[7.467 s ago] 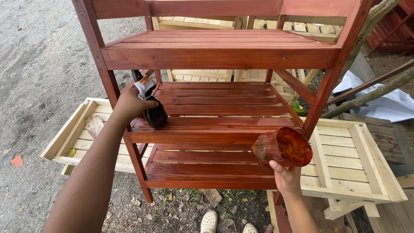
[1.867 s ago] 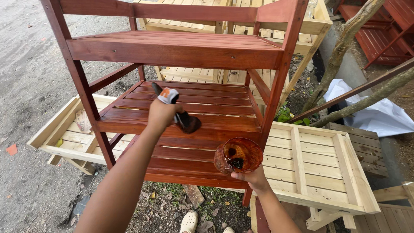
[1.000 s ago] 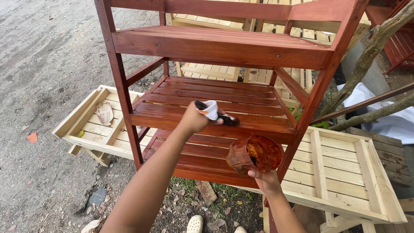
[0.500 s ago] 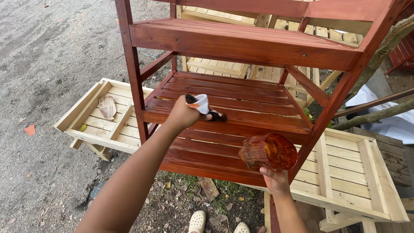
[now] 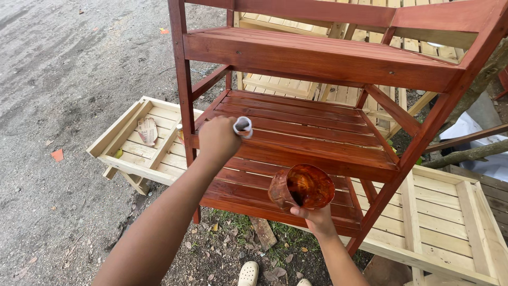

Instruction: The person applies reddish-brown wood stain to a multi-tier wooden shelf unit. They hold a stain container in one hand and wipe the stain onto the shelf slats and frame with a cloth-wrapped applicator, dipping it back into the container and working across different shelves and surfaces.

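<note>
A red-brown stained wooden shelf rack [image 5: 317,55] stands in front of me with three slatted shelves. My left hand [image 5: 217,139] grips a paintbrush by its taped white handle [image 5: 243,125] at the front left of the middle shelf [image 5: 317,132]; the bristles are hidden behind the hand. My right hand [image 5: 316,219] holds a cut plastic cup [image 5: 301,187] smeared with red-brown stain, tilted toward me, in front of the bottom shelf [image 5: 248,185].
Unstained pale wooden racks lie flat on the ground at left [image 5: 143,143] and right [image 5: 450,212], with more behind. Gravel ground stretches to the left. A white sandal [image 5: 247,273] shows below. A white sheet [image 5: 476,132] and branches lie at right.
My left hand has swung the brush from the middle of the shelf toward its front left post, and the bristles are now hidden. The cup stays held low at right.
</note>
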`<action>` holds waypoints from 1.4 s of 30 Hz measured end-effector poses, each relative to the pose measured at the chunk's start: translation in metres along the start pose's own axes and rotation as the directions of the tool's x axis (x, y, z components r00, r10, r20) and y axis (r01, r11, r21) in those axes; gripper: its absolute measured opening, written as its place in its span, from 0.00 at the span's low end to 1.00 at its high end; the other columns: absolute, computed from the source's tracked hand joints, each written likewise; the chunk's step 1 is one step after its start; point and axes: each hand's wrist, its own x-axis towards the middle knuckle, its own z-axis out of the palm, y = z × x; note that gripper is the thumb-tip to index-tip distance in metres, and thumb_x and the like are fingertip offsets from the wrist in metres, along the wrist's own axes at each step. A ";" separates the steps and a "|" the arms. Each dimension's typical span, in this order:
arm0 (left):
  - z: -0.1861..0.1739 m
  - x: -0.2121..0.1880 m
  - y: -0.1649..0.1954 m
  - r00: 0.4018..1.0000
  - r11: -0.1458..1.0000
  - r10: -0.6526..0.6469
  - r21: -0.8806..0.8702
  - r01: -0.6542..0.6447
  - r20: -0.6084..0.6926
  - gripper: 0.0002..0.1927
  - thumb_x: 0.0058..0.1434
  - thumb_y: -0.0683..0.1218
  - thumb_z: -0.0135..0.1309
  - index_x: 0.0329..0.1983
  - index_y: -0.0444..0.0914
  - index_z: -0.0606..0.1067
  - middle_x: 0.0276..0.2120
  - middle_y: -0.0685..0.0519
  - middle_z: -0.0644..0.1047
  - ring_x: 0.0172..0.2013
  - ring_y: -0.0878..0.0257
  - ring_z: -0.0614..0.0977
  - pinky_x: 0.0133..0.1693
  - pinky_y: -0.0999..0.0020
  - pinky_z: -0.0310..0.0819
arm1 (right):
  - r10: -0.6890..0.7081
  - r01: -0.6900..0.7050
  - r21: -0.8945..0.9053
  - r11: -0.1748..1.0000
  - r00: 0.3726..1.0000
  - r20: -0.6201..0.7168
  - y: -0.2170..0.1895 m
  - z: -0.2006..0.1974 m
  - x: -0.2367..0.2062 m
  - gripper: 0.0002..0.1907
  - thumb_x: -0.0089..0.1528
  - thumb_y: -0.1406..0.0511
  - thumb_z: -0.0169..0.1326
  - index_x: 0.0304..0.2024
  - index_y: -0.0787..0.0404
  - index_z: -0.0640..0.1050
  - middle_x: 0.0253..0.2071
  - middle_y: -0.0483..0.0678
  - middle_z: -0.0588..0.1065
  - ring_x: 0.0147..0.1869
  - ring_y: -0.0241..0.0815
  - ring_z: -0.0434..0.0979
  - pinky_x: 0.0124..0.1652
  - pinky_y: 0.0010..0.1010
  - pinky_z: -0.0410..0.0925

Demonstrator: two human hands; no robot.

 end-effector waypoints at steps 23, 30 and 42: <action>0.039 0.049 -0.021 0.991 0.984 -0.093 0.161 0.077 0.092 0.07 0.56 0.48 0.59 0.33 0.40 0.81 0.34 0.45 0.82 0.36 0.48 0.85 0.35 0.53 0.79 | 0.089 -0.089 -0.015 0.996 0.996 0.026 -0.001 0.004 -0.001 0.45 0.45 0.69 0.73 0.64 0.60 0.69 0.60 0.51 0.73 0.67 0.52 0.71 0.65 0.48 0.66; -0.058 0.031 -0.059 0.991 0.854 -0.125 -0.503 0.133 0.049 0.16 0.54 0.53 0.71 0.36 0.38 0.81 0.32 0.49 0.83 0.36 0.54 0.84 0.37 0.61 0.78 | 0.128 -0.127 -0.007 0.992 0.992 0.005 -0.007 0.014 0.002 0.46 0.44 0.69 0.73 0.64 0.60 0.68 0.59 0.51 0.72 0.67 0.52 0.71 0.64 0.48 0.67; -0.054 0.001 -0.249 0.612 -0.224 -0.761 -0.972 0.066 0.217 0.22 0.63 0.37 0.58 0.56 0.36 0.63 0.44 0.45 0.79 0.39 0.50 0.88 0.39 0.45 0.83 | 0.241 -0.215 -0.116 0.970 0.920 0.310 0.035 0.098 0.036 0.69 0.40 0.64 0.77 0.76 0.61 0.50 0.66 0.52 0.69 0.72 0.49 0.68 0.69 0.42 0.61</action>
